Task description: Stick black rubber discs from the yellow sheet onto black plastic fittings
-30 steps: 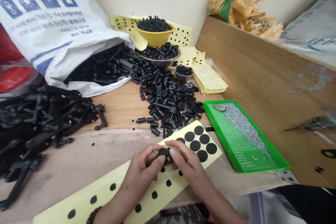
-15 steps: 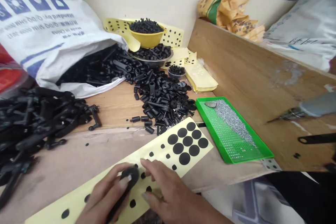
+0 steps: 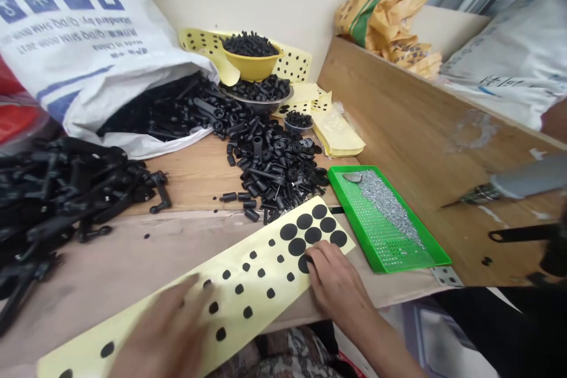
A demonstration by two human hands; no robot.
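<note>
A long yellow backing sheet (image 3: 177, 301) carries small black dots and a cluster of large round black stickers (image 3: 313, 235) at its right end. My right hand (image 3: 336, 280) is at that cluster, fingers bent and drawn together at the edge of the lowest round sticker (image 3: 304, 263), partly covering it. My left hand (image 3: 163, 333) is smeared by motion over the sheet's left half. Its fingers are too blurred to read, and no part shows clearly in it.
Black plastic parts (image 3: 274, 159) lie heaped behind the sheet, spilling from a white sack (image 3: 110, 71). Black crank handles (image 3: 80, 195) pile up at left. A green tray (image 3: 376, 248) of small metal pieces stands at right, near a grey power screwdriver (image 3: 522, 183) and a wooden board (image 3: 398, 106).
My right hand has moved right, from the small dots to the large round stickers. My left hand has shifted left and blurred; the black part it held no longer shows.
</note>
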